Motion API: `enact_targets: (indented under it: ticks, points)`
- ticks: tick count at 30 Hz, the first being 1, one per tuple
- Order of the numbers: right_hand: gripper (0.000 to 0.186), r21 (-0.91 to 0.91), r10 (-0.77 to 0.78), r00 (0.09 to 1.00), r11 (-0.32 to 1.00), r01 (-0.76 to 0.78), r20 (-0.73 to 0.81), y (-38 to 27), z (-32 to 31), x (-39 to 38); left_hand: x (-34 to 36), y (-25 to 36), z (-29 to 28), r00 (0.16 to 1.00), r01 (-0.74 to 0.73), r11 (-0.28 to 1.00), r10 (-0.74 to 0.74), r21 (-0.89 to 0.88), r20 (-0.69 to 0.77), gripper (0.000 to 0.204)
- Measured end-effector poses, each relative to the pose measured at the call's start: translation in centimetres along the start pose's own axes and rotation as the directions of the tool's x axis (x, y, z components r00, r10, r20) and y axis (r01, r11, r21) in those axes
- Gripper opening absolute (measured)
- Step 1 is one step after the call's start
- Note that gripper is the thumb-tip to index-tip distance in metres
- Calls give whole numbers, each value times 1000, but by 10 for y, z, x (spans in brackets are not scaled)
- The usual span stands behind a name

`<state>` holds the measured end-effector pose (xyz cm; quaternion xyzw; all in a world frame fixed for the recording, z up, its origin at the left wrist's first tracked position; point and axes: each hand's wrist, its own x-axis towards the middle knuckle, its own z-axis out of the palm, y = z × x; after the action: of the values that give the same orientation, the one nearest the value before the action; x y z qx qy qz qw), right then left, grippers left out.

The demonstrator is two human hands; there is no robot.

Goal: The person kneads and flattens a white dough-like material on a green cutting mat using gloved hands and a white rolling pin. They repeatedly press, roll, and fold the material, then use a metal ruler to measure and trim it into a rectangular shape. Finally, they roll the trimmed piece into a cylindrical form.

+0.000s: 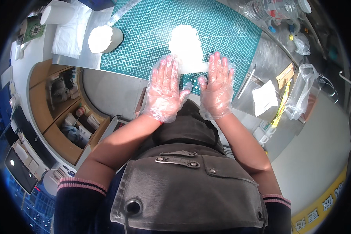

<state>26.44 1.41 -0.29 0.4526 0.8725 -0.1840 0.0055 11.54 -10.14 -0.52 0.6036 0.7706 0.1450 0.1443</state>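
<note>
On a green gridded cutting mat [144,43] lies a bright white mass [186,41] with a ragged, lumpy outline. Glare hides its texture, so I cannot tell what it is. Both my hands wear clear plastic gloves. My left hand [165,87], palm down with fingers stretched forward, is at the near left side of a smooth white band [194,68] at the mass's near edge. My right hand [217,85] mirrors it at the band's right end, fingers extended. Whether the band is a separate roller or part of the mass cannot be made out.
Back left, a white tub [114,39] heaped with white stuff stands by a clear strip-like tool [123,11] and white plastic sheets [72,33]. To the right are a crumpled white tissue [265,97], a clear plastic bag [301,93] and clear bottles [275,8]. Wooden shelves [46,121] stand lower left.
</note>
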Motion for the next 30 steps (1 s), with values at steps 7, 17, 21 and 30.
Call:
enact_targets:
  ticks: [7, 17, 21, 30]
  points:
    - [73, -451, -93, 996, 889, 77, -15, -3, 4, 109, 106, -44, -4, 996, 59, 936, -33, 347, -79, 92]
    - [82, -221, -128, 990, 969, 113, -54, -3, -2, 50, 46, -13, 0, 997, 73, 975, -73, 209, -8, 89]
    - [88, 14, -108, 992, 994, 109, -63, 1, -5, 7, 4, 0, 1, 998, 27, 999, -28, -24, -47, 91]
    - [77, -333, -180, 974, 935, 125, -140, 2, 12, 103, 97, -41, -2, 990, 142, 951, -134, 276, -46, 81]
